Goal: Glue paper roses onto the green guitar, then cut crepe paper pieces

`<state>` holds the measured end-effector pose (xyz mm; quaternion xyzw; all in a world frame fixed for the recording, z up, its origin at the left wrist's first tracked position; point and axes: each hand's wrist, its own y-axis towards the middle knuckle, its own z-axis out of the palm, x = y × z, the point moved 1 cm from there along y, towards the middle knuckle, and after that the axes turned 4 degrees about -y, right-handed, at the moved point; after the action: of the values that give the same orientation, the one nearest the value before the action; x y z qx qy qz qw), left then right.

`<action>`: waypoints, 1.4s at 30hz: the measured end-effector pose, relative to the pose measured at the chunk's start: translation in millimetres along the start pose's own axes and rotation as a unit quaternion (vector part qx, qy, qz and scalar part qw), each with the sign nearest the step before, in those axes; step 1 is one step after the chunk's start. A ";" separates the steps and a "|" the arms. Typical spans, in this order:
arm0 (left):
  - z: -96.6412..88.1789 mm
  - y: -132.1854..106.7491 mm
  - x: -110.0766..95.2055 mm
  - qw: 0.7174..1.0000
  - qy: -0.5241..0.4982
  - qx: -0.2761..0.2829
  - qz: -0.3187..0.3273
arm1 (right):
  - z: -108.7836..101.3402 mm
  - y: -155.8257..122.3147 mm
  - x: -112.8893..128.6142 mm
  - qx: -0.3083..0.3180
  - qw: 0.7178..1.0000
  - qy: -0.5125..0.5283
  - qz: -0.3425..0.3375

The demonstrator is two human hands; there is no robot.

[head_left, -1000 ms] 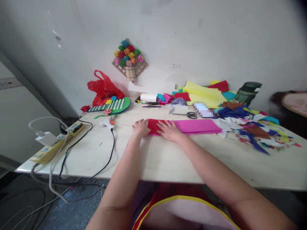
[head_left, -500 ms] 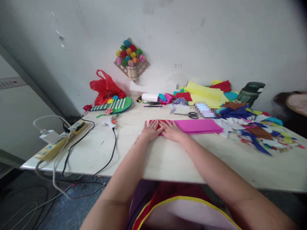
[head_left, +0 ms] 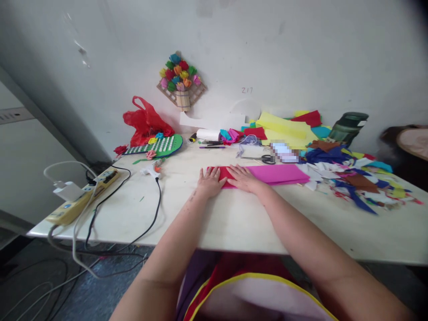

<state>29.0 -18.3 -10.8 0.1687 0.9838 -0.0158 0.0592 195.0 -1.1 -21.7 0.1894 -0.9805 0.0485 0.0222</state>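
A long folded strip of magenta paper (head_left: 282, 174) lies flat on the table, with a red piece (head_left: 226, 174) on its left part. My left hand (head_left: 210, 182) rests flat on the left end, fingers spread. Just right of it my right hand (head_left: 244, 179) lies flat too, its fingers apart over the edge between red and magenta. The red surface shows between the two hands. Beyond the strip are scissors (head_left: 264, 158) with dark handles and a phone (head_left: 284, 152) with a blurred screen.
Colourful paper scraps (head_left: 361, 178) cover the table's right side, a dark green bottle (head_left: 347, 127) behind them. Yellow sheets (head_left: 284, 129) lie at the back. At left are a glue gun (head_left: 152, 170), a power strip (head_left: 72, 207) with cables, a green craft piece (head_left: 174, 145) and a red bag (head_left: 147, 118).
My right hand has slid to the right along the strip, away from my left hand, so more of the red piece shows. My left hand stays at the left end.
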 end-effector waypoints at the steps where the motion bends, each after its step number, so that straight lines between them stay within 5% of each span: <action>1: 0.1 -0.3 -0.6 1.000 0.000 0.001 -0.004 | 1.5 0.9 0.1 -0.001 1.000 -0.003 0.003; 14: -3.5 -3.4 -5.8 0.999 -0.034 -0.002 -0.035 | -2.7 -3.5 4.4 0.002 1.000 0.004 0.018; 19: -10.9 -0.6 23.5 0.976 -0.099 -0.089 -0.172 | -1.1 -1.0 3.3 0.001 1.000 0.001 0.013; 23: -11.1 3.9 48.0 0.954 -0.125 -0.105 -0.252 | -0.2 0.5 2.0 0.002 1.000 -0.002 0.013; 42: -3.2 10.3 56.4 0.959 -0.130 -0.104 -0.229 | -6.3 -5.5 3.1 0.009 1.000 0.002 -0.009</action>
<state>-20.7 10.2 -14.6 -0.0721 0.9762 0.0518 0.1981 194.3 -6.7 -14.8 0.1979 -0.9782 0.0580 0.0231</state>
